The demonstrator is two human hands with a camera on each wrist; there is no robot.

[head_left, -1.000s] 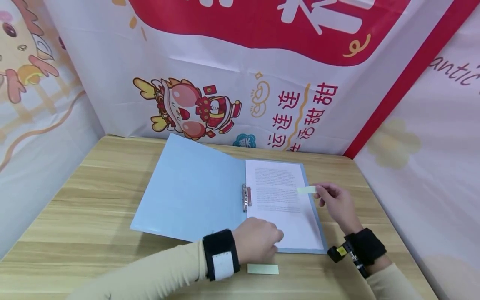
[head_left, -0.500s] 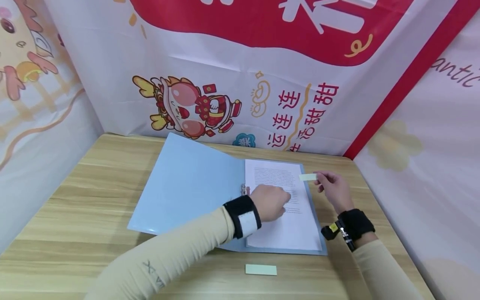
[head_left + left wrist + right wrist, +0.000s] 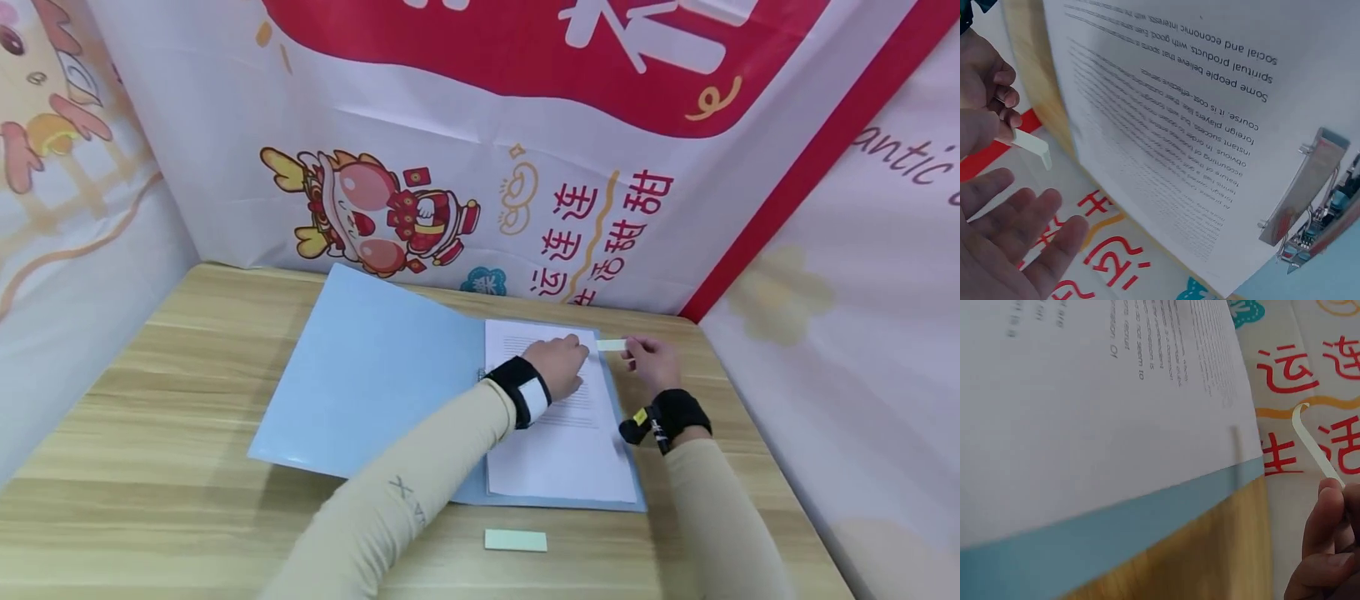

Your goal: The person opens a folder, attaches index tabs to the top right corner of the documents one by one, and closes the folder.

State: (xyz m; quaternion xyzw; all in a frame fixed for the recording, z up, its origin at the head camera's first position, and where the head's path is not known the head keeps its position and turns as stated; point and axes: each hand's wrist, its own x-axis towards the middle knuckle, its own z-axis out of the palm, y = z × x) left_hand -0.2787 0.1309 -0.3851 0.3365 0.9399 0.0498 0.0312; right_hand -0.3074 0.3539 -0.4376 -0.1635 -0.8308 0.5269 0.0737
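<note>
Pad (image 3: 515, 540) low centre on table (image 3: 150, 400). Mid-frame: folder (image 3: 375, 375) open, page (image 3: 562, 450) clipped. Left hand (image 3: 561, 367) over page top, fingers straight, slightly apart. Right hand (image 3: 651, 360) pinching note (image 3: 611, 344), right of centre, off page's top corner.

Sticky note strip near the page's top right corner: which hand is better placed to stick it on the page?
Right. The right hand already pinches the strip beside the page; the left hand is open over the text.
</note>
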